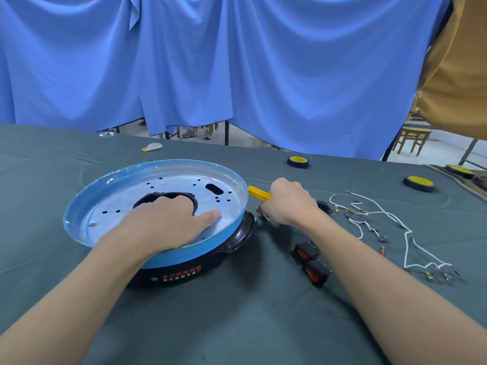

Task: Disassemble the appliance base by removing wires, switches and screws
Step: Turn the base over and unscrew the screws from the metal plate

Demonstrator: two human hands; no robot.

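Grey-green cloth covers the table (237, 325), and at the lower middle of the frame there is wide free room between my two forearms. At the lower right, two red switches (305, 252) lie loose on the cloth, already out.

Left of centre stands the appliance base (181, 184), a round metal plate in a blue rim over a black shell. My left hand (168, 219) hooks its fingers into the centre opening, with the thumb flat on the plate. I judge the base stiff and rather light, so it may slide on the cloth. The shiny rim looks slippery, and the opening's rough edge may be sharp. This hooked hold, or the black side lug, seems the best place. One screw (92, 224) sits at the plate's left.

My right hand (287, 204) is closed around a yellow screwdriver (259, 193) just beside the lug; its tip is hidden.

White wires (382, 225) spread at the right, so that side is crowded. Farther away are two tape rolls (297, 162), then the table's far edge under a blue curtain (237, 61).
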